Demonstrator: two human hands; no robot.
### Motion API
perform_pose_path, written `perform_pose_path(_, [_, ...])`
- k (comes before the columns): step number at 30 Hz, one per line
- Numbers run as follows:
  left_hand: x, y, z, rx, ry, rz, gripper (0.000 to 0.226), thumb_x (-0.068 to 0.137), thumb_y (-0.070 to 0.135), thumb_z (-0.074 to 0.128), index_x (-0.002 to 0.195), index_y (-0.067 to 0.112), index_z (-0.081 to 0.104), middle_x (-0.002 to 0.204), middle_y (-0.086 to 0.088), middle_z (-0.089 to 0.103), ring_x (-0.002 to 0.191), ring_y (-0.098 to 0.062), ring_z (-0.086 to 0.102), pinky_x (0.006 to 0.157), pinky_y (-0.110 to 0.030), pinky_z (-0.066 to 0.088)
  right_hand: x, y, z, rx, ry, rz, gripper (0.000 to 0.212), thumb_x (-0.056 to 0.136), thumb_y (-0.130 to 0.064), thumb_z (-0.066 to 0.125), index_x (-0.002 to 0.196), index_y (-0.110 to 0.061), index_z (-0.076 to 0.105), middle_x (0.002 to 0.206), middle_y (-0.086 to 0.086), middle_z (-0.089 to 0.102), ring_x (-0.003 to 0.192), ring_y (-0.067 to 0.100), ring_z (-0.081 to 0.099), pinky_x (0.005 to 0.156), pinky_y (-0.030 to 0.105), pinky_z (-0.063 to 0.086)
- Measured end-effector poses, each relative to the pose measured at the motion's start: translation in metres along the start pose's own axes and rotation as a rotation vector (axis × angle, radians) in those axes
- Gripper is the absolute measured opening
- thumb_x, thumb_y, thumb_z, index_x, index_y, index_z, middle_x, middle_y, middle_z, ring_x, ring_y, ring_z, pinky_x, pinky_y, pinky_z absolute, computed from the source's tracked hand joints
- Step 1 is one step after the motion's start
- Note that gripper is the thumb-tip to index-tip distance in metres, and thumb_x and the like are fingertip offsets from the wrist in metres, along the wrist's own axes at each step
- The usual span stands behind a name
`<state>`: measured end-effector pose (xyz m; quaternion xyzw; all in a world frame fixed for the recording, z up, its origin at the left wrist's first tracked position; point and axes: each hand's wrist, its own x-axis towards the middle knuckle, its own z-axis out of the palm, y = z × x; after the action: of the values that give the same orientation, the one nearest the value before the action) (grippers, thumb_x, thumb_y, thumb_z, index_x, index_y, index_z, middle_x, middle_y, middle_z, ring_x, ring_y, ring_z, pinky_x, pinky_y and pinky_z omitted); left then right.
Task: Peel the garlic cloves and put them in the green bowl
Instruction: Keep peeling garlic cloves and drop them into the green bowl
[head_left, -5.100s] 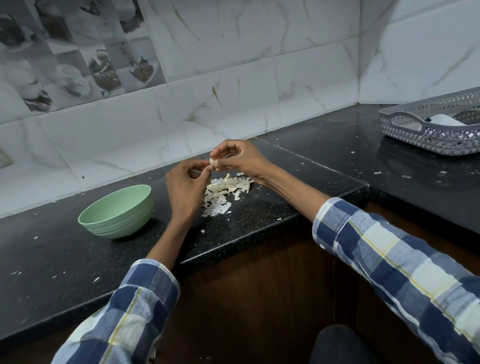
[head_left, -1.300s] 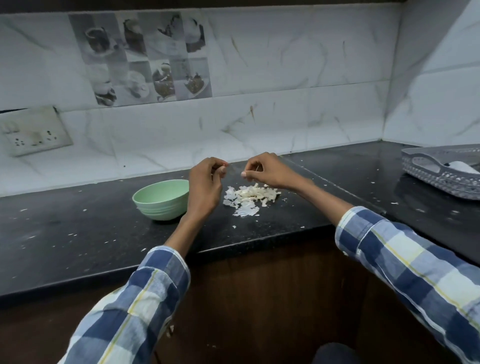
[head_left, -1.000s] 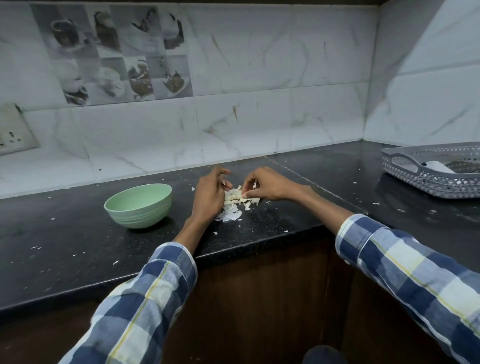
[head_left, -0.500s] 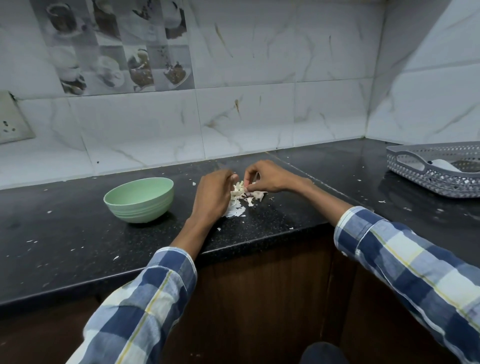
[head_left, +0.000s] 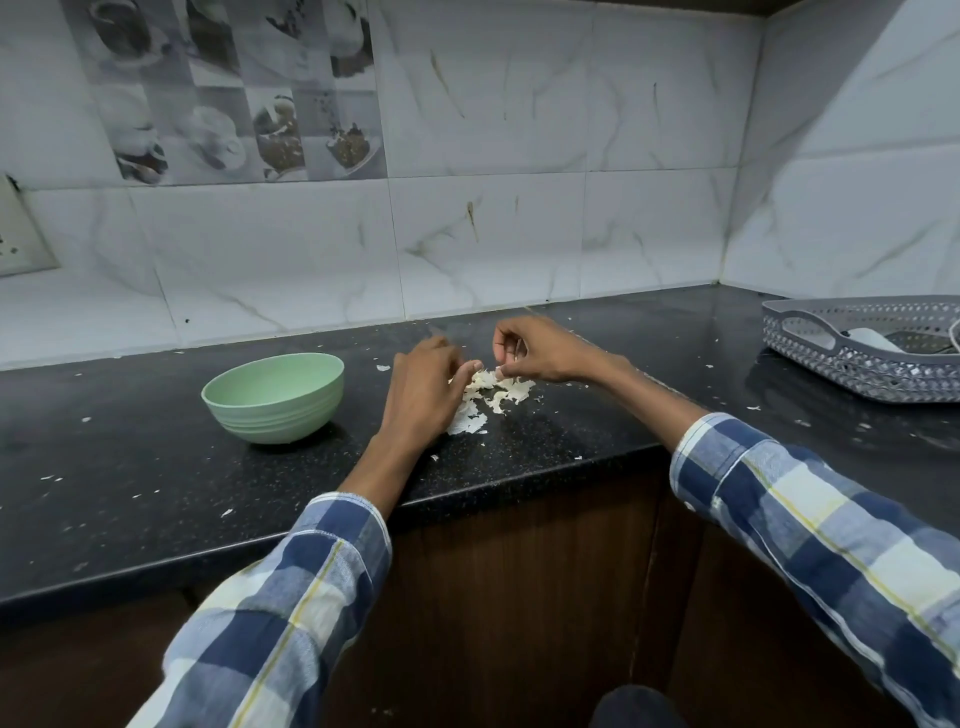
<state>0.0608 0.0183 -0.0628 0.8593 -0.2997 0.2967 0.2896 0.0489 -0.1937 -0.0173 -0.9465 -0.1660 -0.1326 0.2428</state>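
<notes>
The pale green bowl (head_left: 275, 415) stands on the black counter (head_left: 156, 467), left of my hands; its inside is hidden from this angle. A small heap of white garlic peels (head_left: 498, 395) lies to its right. My left hand (head_left: 423, 395) rests low at the heap's left side, its back toward me and its thumb tip touching the peels. Whatever it holds is hidden. My right hand (head_left: 540, 351) hovers over the heap's far side, fingers curled. Its thumb and fingertips pinch a small pale garlic piece at the top of the heap. I cannot tell whether that piece is peel or clove.
A grey perforated basket (head_left: 857, 364) with a white object (head_left: 872, 340) inside sits at the right on the counter's other leg. Peel flecks are scattered over the counter. The tiled wall is close behind, and a wall socket (head_left: 21, 244) is at the far left.
Both hands came down from chest height, where they pulled a thin strip apart, to the peel heap. Over the last half second they have stayed there.
</notes>
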Motion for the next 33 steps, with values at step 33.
perform_pose_path(33, [0.001, 0.001, 0.0, -0.054, -0.043, 0.025, 0.012, 0.088, 0.023, 0.085, 0.095, 0.024, 0.076, 0.098, 0.009, 0.064, 0.083, -0.013, 0.063, 0.095, -0.053, 0.052, -0.016, 0.034, -0.022, 0.053, 0.003, 0.21, 0.015, 0.081, -0.01, 0.087, 0.091, -0.003, 0.08, 0.071, -0.007, 0.074, 0.058, -0.003, 0.065, 0.067, 0.022, 0.053])
